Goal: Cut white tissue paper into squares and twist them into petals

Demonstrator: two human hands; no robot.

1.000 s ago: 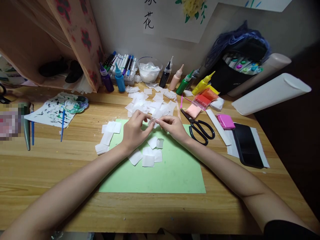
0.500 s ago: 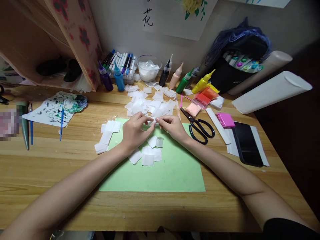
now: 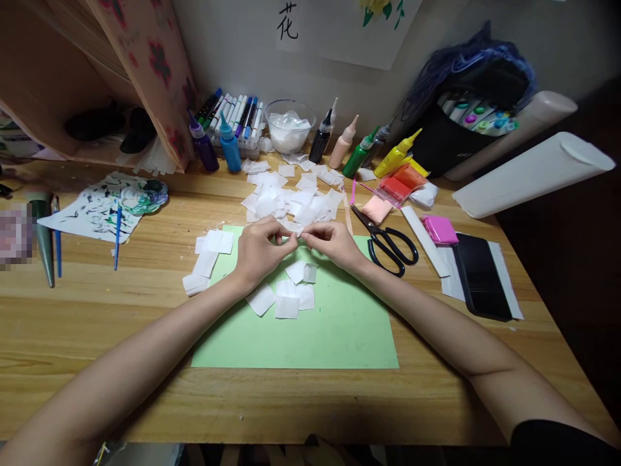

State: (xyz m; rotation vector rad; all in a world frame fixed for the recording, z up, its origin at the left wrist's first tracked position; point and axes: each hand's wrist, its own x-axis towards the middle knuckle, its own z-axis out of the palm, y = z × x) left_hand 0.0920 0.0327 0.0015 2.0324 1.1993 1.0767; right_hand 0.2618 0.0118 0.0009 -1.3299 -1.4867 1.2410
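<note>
My left hand (image 3: pixel 262 251) and my right hand (image 3: pixel 332 244) meet over the far edge of a green paper sheet (image 3: pixel 339 330). Both pinch one small white paper piece (image 3: pixel 297 240) between their fingertips; most of it is hidden by the fingers. Several white paper squares (image 3: pixel 288 299) lie on the green sheet just below my hands. More white squares (image 3: pixel 211 255) sit left of my left hand. A loose pile of white squares (image 3: pixel 291 197) spreads behind my hands.
Black scissors (image 3: pixel 388 241) lie right of my right hand. Paint bottles (image 3: pixel 359 155), a marker box (image 3: pixel 237 123) and a glass bowl (image 3: pixel 290 126) line the wall. A black phone (image 3: pixel 480 275), a pink block (image 3: pixel 439 230) and white rolls (image 3: pixel 533 175) are at right; a stained palette sheet (image 3: pixel 104 210) and brushes at left.
My hands have drawn closer together on the small paper piece, fingertips now touching. The camera has tipped slightly, shifting the scene up.
</note>
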